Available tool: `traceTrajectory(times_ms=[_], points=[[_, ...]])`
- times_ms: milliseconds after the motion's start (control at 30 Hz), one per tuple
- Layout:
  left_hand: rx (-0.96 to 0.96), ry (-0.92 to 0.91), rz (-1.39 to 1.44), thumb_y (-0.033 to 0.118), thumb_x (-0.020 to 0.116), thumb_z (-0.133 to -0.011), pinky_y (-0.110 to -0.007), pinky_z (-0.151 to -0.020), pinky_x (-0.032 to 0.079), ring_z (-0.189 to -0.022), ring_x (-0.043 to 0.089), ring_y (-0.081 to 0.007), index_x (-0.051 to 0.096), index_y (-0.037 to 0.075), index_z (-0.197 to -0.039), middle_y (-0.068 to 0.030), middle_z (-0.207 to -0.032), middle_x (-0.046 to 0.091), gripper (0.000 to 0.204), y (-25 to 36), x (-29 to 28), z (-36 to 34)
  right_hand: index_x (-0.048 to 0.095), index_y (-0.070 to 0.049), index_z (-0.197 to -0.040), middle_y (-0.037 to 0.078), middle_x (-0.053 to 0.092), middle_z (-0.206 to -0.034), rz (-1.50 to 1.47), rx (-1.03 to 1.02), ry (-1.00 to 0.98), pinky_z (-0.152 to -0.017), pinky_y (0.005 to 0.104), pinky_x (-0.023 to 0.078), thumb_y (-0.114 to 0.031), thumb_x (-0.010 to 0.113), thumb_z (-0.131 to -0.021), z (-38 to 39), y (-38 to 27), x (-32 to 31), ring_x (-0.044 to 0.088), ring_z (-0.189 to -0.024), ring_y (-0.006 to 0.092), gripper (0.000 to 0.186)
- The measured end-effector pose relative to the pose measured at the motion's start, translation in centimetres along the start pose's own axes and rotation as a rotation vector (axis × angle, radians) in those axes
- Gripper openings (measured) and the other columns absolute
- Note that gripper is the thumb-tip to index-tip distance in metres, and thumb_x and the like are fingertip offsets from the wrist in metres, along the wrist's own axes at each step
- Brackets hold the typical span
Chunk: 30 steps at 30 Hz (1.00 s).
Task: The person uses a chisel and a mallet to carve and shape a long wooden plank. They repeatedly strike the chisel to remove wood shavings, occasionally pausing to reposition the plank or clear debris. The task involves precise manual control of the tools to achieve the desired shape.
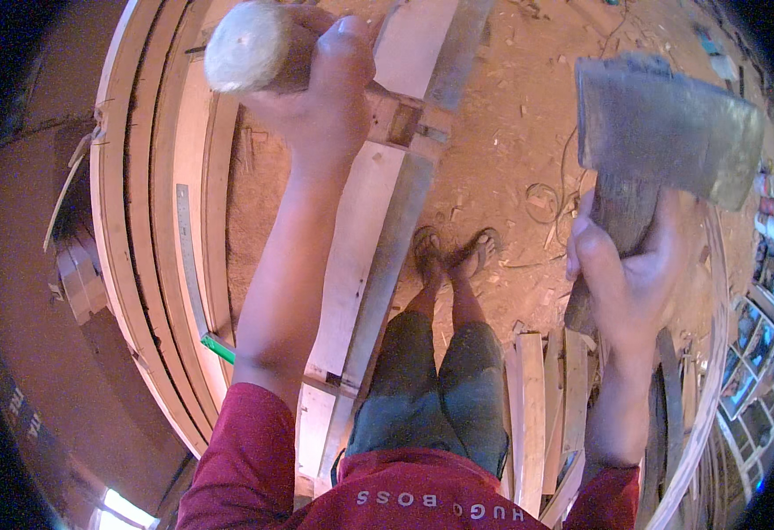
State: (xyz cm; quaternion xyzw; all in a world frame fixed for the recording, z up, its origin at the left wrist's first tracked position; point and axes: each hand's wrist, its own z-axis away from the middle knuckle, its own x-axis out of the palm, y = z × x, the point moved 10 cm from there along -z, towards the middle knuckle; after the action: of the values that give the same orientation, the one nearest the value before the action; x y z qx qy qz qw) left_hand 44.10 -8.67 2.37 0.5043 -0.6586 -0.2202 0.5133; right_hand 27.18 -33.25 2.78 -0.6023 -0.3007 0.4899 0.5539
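My left hand (329,84) is closed around a thick wooden tool handle (245,46). Its pale, round, worn end faces me, and the rest of the tool is hidden behind the hand. Below it lies a long timber beam (365,221) with a square mortise (403,124) cut into its upper part. On the right, my right hand (630,287) grips a hatchet (660,128) by its short wooden handle, close under the broad dark metal head. The hatchet is raised above the ground, apart from the beam.
Several long boards (139,221) run along the left, with a metal try square with a green stock (217,347) lying on them. Wood offcuts (550,397) stand at lower right. A cable (572,159) and chips lie on the dirt floor (510,159) around my sandalled feet (457,252).
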Motion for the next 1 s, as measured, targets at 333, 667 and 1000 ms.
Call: traceTrajectory(times_ms=[333,667,1000], points=[[0.06,0.041,-0.03,0.0,0.069,-0.073,-0.026,-0.047,0.047,-0.051,0.055,-0.0136,0.054,0.003,-0.091,-0.0048,-0.068,0.057,0.023,-1.8,-2.0,0.9,0.054,0.003,-0.108,0.003,0.058,-0.077,0.233,-0.389,-0.08,-0.052,0.0257,0.045,-0.008,0.066,-0.08,-1.0,-5.9,1.2,0.056,-0.061,0.0098,0.033],[0.083,-0.076,-0.266,0.003,0.068,-0.076,-0.033,-0.072,0.05,-0.08,0.059,-0.0197,0.048,0.0,-0.108,-0.0098,-0.097,0.059,0.038,-4.5,-4.6,1.2,0.056,0.002,-0.11,0.01,0.066,-0.088,0.31,-0.748,-0.32,-0.073,0.037,0.051,-0.017,0.068,-0.082,-5.2,-14.7,7.6,0.066,-0.086,0.0241,0.037],[0.186,0.041,-0.388,0.01,0.068,-0.081,-0.025,-0.054,0.044,-0.062,0.055,-0.0118,0.057,-0.003,-0.093,-0.0062,-0.077,0.062,0.02,-0.6,-1.8,-1.8,0.057,0.001,-0.111,0.012,0.065,-0.09,0.566,-0.681,-0.343,-0.074,0.0377,0.051,-0.018,0.068,-0.082,-4.1,-12.4,6.3,0.066,-0.087,0.0261,0.037]])
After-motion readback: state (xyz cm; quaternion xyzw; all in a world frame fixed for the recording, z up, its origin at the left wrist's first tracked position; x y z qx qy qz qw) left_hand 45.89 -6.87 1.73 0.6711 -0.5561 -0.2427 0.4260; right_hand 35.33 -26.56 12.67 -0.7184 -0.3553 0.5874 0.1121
